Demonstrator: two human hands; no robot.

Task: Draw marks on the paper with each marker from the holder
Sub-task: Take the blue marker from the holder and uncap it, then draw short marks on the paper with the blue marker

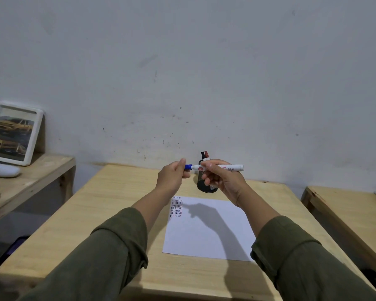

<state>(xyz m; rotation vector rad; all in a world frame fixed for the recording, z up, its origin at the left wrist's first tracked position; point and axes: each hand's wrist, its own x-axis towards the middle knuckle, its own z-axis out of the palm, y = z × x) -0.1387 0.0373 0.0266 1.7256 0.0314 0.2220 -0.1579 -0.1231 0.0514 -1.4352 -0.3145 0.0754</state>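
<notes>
Marker: white barrel (224,167) held level above the table, in front of the holder (205,185).
Right hand (221,179): fingers wrapped round the barrel.
Left hand (172,175): fingertips pinched on the blue cap (188,167).

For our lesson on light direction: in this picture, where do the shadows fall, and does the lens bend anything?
Head view: the hands' shadow lies dark across the paper, towards the viewer, so light comes from above and ahead; table edges splay outward, a wide-angle effect; the photo frame at left looks slightly soft.
</notes>
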